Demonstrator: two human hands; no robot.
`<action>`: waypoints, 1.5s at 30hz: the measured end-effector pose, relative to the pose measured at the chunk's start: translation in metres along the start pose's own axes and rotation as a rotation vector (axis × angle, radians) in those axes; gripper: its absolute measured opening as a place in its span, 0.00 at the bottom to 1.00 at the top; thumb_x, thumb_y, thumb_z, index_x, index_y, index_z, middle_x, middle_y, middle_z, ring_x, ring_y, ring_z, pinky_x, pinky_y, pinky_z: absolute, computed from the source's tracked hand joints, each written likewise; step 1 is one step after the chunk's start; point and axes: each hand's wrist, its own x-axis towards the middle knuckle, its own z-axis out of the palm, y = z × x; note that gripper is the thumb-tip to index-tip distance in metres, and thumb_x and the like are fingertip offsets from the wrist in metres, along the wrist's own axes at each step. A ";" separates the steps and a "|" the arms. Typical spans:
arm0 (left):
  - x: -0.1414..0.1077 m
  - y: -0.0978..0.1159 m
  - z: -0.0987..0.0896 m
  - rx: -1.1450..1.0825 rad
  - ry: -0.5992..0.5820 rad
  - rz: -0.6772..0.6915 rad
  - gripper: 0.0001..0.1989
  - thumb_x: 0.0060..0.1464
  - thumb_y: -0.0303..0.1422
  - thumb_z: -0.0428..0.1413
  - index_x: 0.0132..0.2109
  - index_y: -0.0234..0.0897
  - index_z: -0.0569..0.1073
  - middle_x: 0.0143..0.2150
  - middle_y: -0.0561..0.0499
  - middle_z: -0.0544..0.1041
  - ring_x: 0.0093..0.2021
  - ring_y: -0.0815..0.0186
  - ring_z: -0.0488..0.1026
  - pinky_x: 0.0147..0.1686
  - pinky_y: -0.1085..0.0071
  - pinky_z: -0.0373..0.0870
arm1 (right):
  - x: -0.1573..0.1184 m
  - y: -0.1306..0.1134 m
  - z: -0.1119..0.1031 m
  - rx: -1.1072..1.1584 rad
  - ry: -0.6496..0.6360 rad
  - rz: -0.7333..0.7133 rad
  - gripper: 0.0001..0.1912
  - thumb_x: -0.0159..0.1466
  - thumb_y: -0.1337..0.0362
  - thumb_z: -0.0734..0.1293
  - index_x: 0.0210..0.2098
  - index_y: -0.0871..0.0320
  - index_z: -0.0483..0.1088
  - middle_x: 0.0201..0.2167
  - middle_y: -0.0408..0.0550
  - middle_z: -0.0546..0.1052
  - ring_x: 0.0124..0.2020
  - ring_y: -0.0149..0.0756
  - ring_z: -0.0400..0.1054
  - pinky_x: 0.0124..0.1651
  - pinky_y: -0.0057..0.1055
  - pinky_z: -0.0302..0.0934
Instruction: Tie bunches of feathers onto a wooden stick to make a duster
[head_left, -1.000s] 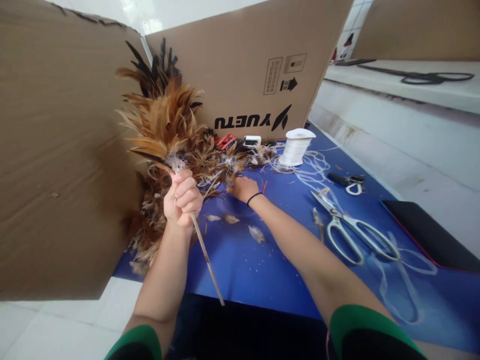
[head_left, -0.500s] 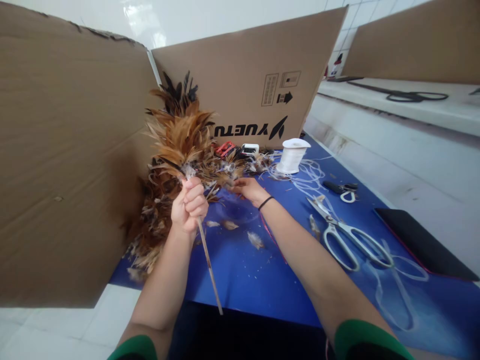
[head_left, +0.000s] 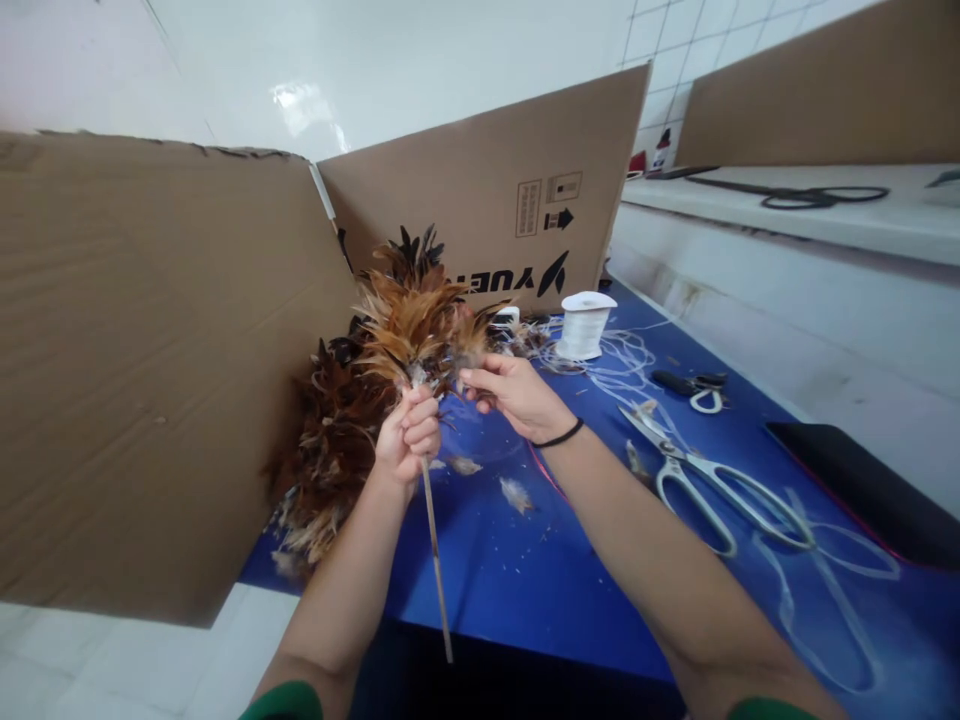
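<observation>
The left hand [head_left: 409, 435] is clenched around a thin stick [head_left: 433, 540], which runs down and out below the fist toward the near edge of the desk [head_left: 525, 580]. At the top of the stick sits a tuft of brown and tan feathers [head_left: 412, 320], held up above the blue desk top. The right hand [head_left: 510, 390] is just beside it, fingers pinched on a small feather bunch [head_left: 471, 345] at the tuft's side (what exactly lies between the fingertips is too small to make out). A black band circles the right wrist.

Behind and left of the hands lies a heap of loose feathers [head_left: 330, 450], pressed against a cardboard sheet [head_left: 150, 360] that walls off the left. A second cardboard panel [head_left: 487, 190] stands at the back; its print reads upside down, "YUE" showing beside a logo, with arrow and label marks above. A white thread spool [head_left: 585, 322] stands right of the tuft, loose thread [head_left: 622, 360] trailing from it. White-handled scissors [head_left: 712, 475] lie open further right, small snips [head_left: 690, 382] beyond, and a dark flat pad [head_left: 862, 480] at the edge.
</observation>
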 end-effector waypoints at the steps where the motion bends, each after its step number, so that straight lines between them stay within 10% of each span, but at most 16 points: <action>1: 0.000 -0.001 0.000 0.009 0.004 -0.011 0.11 0.63 0.34 0.43 0.31 0.38 0.57 0.17 0.62 0.47 0.11 0.79 0.36 0.08 0.85 0.35 | -0.002 -0.002 0.003 0.008 -0.009 -0.006 0.15 0.46 0.59 0.74 0.27 0.61 0.69 0.19 0.39 0.69 0.20 0.24 0.62 0.19 0.22 0.54; 15: -0.005 -0.015 0.002 -0.008 -0.067 -0.138 0.14 0.63 0.35 0.42 0.28 0.37 0.56 0.17 0.64 0.45 0.13 0.81 0.28 0.07 0.87 0.31 | -0.007 -0.008 0.003 0.124 -0.234 0.074 0.14 0.46 0.60 0.75 0.25 0.61 0.69 0.21 0.38 0.69 0.20 0.22 0.59 0.19 0.21 0.49; 33: -0.002 -0.008 -0.002 0.124 -0.052 -0.235 0.15 0.62 0.40 0.42 0.29 0.37 0.58 0.17 0.62 0.47 0.12 0.79 0.37 0.09 0.85 0.40 | -0.007 -0.001 0.011 0.062 -0.126 -0.109 0.18 0.44 0.57 0.75 0.25 0.61 0.66 0.20 0.37 0.68 0.19 0.22 0.59 0.22 0.23 0.54; 45: -0.002 -0.007 -0.002 0.132 -0.018 -0.156 0.16 0.63 0.39 0.41 0.28 0.37 0.56 0.18 0.63 0.44 0.14 0.80 0.31 0.09 0.86 0.34 | -0.015 -0.015 0.011 -0.039 -0.143 0.023 0.09 0.50 0.65 0.71 0.24 0.62 0.67 0.17 0.39 0.68 0.18 0.23 0.61 0.17 0.21 0.53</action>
